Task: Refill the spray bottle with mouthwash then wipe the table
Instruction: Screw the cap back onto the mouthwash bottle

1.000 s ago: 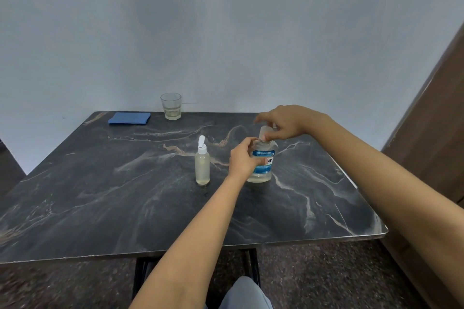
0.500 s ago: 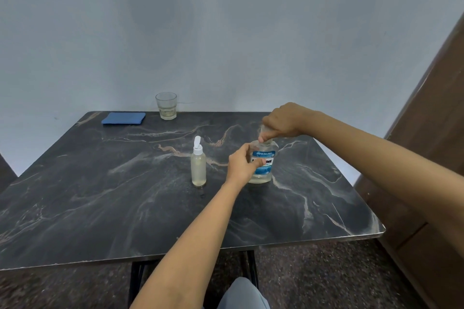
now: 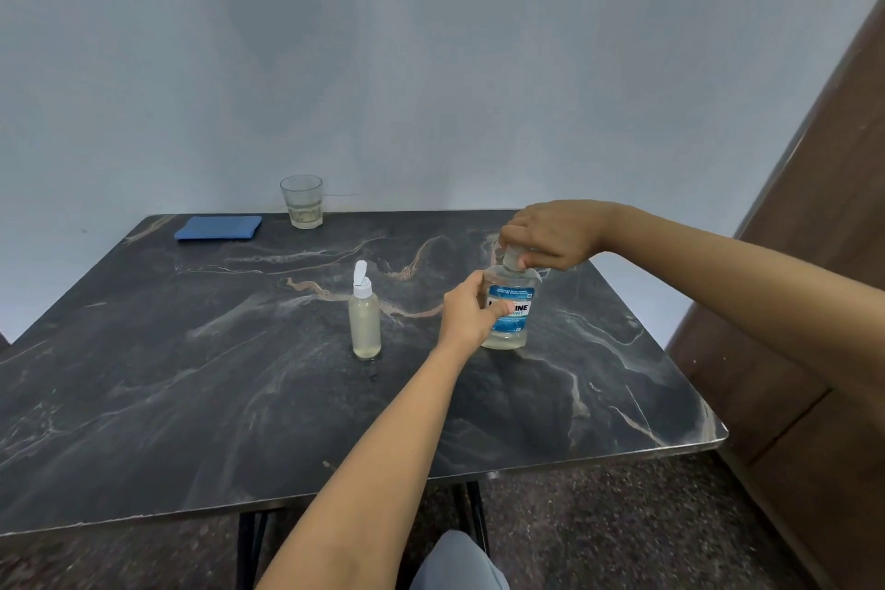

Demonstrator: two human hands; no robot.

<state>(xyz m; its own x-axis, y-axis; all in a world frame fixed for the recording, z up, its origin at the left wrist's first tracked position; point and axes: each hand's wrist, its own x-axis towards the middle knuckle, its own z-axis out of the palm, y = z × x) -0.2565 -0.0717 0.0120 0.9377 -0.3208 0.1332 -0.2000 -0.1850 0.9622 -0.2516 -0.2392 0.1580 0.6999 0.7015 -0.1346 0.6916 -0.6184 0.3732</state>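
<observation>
Mouthwash bottle (image 3: 517, 326) is standing upright on tabletop (image 3: 191, 398), right of centre; left grip (image 3: 467, 316) is wrapping round its labelled body; right grip (image 3: 555, 230) is pinching cap (image 3: 511, 258) from above; spray bottle (image 3: 365, 321) is standing near, to the left, untouched; blue cloth (image 3: 218, 228) and glass (image 3: 301, 201) are sitting at far edge.

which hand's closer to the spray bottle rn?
Left. The left hand grips the mouthwash bottle by its body, just right of the spray bottle. The right hand holds the cap, farther right and higher.
</observation>
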